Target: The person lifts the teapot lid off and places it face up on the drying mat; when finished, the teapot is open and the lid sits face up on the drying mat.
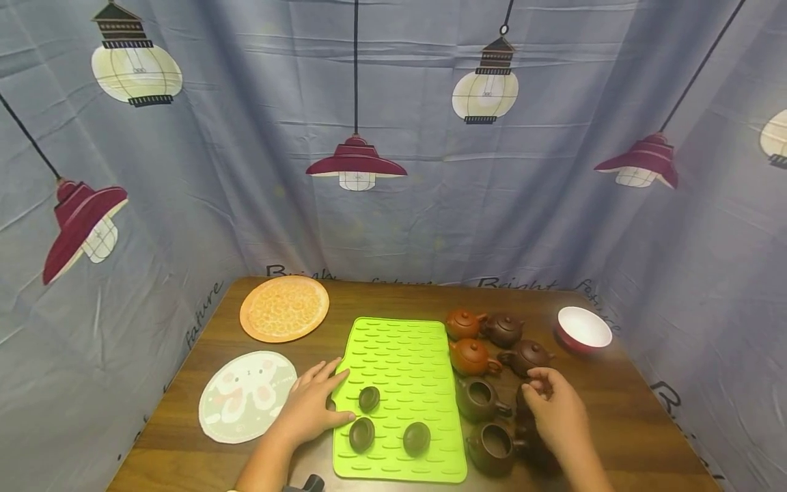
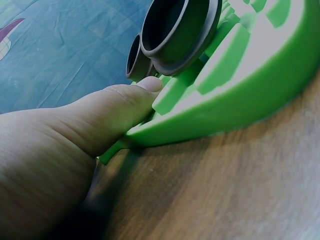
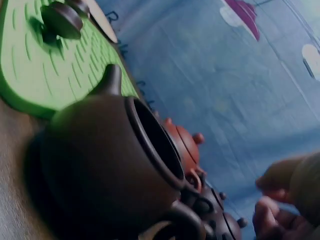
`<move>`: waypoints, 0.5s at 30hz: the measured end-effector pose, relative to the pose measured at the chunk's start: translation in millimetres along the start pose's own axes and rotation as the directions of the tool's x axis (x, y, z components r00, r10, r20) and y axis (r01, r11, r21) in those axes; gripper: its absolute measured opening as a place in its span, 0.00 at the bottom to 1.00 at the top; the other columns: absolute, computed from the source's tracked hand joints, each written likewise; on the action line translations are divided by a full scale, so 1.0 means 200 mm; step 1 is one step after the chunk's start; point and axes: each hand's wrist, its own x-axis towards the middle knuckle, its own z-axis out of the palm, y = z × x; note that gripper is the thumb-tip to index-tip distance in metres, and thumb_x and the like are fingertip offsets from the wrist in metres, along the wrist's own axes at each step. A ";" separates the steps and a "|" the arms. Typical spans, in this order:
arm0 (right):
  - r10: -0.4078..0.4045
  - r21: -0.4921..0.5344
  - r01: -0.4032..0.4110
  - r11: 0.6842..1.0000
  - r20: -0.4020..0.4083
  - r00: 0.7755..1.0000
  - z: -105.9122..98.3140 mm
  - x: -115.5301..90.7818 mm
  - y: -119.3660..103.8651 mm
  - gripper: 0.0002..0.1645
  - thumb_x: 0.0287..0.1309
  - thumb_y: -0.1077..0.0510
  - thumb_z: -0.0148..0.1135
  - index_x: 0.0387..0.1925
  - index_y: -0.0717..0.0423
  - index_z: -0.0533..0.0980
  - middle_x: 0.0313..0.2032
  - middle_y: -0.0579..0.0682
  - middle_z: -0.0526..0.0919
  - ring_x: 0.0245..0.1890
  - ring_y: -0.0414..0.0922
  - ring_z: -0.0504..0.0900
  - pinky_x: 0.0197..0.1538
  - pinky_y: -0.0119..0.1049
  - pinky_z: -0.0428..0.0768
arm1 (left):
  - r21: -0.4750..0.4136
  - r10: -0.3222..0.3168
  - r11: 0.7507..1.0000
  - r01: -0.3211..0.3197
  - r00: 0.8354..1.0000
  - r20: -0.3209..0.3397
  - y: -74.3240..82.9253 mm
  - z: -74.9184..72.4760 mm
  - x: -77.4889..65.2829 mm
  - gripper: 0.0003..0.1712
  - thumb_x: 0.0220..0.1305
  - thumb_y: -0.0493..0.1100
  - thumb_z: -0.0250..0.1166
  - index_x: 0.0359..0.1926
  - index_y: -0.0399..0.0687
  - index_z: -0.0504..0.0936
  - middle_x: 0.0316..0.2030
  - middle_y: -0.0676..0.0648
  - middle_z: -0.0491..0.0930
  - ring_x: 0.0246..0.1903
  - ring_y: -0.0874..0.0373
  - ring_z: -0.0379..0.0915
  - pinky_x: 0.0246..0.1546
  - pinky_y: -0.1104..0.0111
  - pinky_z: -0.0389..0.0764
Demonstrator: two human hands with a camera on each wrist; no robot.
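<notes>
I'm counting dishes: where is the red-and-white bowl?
In the head view the red-and-white bowl sits at the table's far right, beyond the right hand and just right of the teapots.

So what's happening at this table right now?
A person works over a set of small clay teapots on a wooden table. The left hand rests on the near-left edge of the green mat, where three dark lids lie. The right hand, fingers curled, reaches over a teapot mostly hidden beneath it. Two dark teapots beside the mat stand without lids; four further back are still lidded.
</notes>
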 end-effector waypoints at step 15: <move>0.075 -0.068 -0.071 0.995 0.057 0.996 -0.04 0.03 0.11 0.21 0.70 0.51 0.65 0.57 0.61 0.78 0.45 0.53 0.87 0.43 0.52 0.82 0.45 0.52 0.78 | 0.008 0.000 1.000 0.000 1.000 -0.005 0.01 0.00 -0.01 0.53 0.51 0.69 0.78 0.75 0.56 0.74 0.82 0.50 0.57 0.80 0.38 0.49 0.75 0.31 0.52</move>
